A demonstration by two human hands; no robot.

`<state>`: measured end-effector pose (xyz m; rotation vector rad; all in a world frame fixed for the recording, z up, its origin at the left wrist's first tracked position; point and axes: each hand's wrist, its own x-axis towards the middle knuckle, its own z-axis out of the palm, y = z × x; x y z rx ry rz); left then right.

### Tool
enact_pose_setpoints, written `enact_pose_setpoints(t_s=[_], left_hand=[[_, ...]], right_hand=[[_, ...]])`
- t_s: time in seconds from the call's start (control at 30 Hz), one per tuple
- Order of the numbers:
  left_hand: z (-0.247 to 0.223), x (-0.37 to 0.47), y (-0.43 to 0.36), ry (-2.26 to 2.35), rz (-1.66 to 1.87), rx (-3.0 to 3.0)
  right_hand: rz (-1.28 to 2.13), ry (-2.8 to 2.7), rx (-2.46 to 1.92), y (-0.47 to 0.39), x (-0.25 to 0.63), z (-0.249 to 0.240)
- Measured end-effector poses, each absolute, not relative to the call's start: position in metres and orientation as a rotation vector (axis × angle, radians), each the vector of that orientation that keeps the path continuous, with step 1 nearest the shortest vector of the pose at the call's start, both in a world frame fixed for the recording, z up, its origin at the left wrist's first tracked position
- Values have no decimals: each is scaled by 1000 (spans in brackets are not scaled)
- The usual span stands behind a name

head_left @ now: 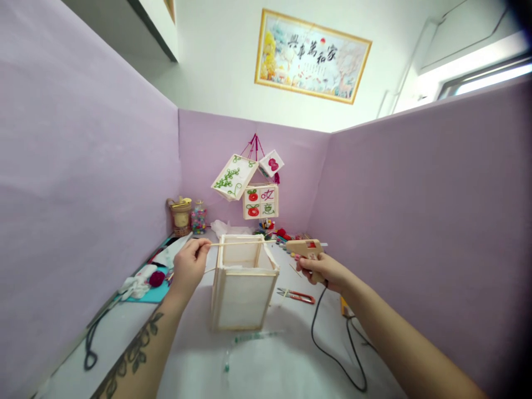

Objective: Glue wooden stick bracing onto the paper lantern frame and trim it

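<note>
- The large white paper box with a pale wooden stick frame [243, 299] stands open-topped on the white table [187, 343], a little below the room's centre from where I watch. I'd judge it light, its edges fairly stiff, but its thin panels easily dented or torn; it looks best taken by the corner posts rather than by the paper.
- The beige plastic glue gun [302, 247] hangs in the air toward two o'clock from the box, its nozzle pointing to nine. It should be rigid and modest in weight, probably hot at the nozzle, so the handle is the place to hold it; its black cable [317, 324] trails down toward six.
- The thin pale wooden stick [243, 243] lies across the view of the box's opening. It seems almost weightless and likely to snap if bent, so an end grip suits it. I can't tell whether its far tip meets the nozzle.
- The right hand [322, 267], near three o'clock, is wrapped around the gun's handle; I can't tell whether the trigger is squeezed.
- The left hand [191, 260], near ten o'clock, has its fingertips pinched together on the stick's near end.
</note>
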<state>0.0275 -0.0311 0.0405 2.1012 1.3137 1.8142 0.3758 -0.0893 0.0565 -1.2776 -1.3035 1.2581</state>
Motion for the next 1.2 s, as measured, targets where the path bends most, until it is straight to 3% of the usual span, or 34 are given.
enact_pose_setpoints(t_s=[1.2], left_hand=[[37, 28, -18, 1190, 1842, 2386]], right_hand=[[1319, -1197, -1129, -104, 396, 57]])
